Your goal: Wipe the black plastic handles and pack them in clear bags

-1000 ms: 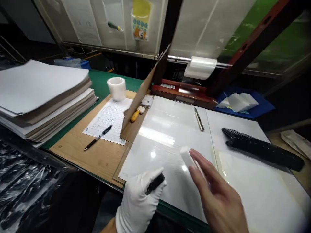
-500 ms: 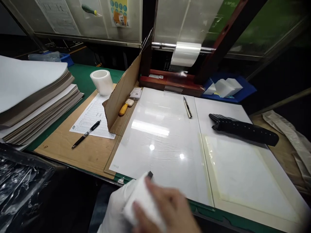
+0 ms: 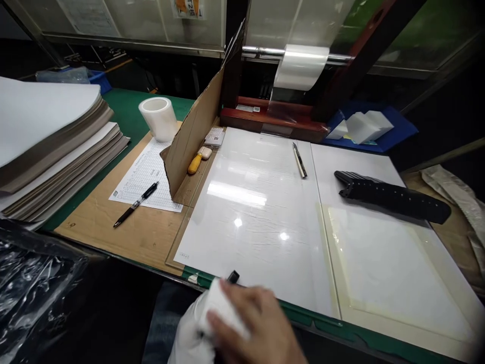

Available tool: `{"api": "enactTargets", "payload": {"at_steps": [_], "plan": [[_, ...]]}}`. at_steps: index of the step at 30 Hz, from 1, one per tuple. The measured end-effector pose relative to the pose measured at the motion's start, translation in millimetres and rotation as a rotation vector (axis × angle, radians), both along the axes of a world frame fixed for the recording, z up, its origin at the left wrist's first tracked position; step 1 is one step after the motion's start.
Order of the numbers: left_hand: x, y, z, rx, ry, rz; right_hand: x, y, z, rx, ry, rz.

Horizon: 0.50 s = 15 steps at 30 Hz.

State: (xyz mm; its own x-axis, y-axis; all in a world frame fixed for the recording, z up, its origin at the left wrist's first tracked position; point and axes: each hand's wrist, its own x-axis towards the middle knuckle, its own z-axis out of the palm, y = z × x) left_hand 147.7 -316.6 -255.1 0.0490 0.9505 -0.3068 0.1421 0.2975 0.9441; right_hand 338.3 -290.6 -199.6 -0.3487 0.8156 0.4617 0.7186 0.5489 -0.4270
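Note:
At the bottom centre, my right hand (image 3: 261, 323) has its bare fingers closed on a white pad (image 3: 223, 311), blurred by motion. The pad presses against a dark object, whose black tip (image 3: 233, 277) sticks out above it. Left of the pad is white material (image 3: 191, 333), which seems to cover my left hand; no fingers of that hand can be made out. Both hands are low at the front edge of the bench, nearest the glossy white sheet (image 3: 250, 253).
A black curved part (image 3: 394, 197) and a cutter knife (image 3: 299, 161) lie on the white surface. To the left are a pen (image 3: 136, 205), tape roll (image 3: 159, 119), yellow-handled tool (image 3: 195, 164), cardboard divider (image 3: 197, 136) and paper stack (image 3: 49, 131). A blue bin (image 3: 397, 129) stands back right.
The view has shifted slightly, and the bench items sit higher in the frame. My right hand and the white pad have moved a little; more of the dark tip shows.

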Motion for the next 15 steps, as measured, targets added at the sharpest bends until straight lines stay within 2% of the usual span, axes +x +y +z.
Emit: {"api": "enactTargets", "payload": {"at_steps": [3, 6, 9, 13, 15], "plan": [[-1.6, 1.5, -5.9, 0.082, 0.031, -0.087, 3.1, 3.3, -1.9, -0.023, -0.023, -0.051], [-2.6, 2.2, -9.7, 0.131, 0.028, -0.129, 4.1, 4.6, -2.5, 0.003, -0.014, 0.041], [-1.2, 1.5, -8.6, 0.140, 0.062, -0.117, 3.4, 4.2, -1.0, -0.012, -0.044, -0.043], [2.5, 2.3, -3.2, 0.137, 0.024, -0.095, 1.4, 3.4, 1.6, -0.003, -0.008, -0.014], [3.2, 3.4, -1.2, 0.164, 0.063, -0.085, 1.9, 4.8, 3.0, -0.024, -0.001, -0.077]]}}
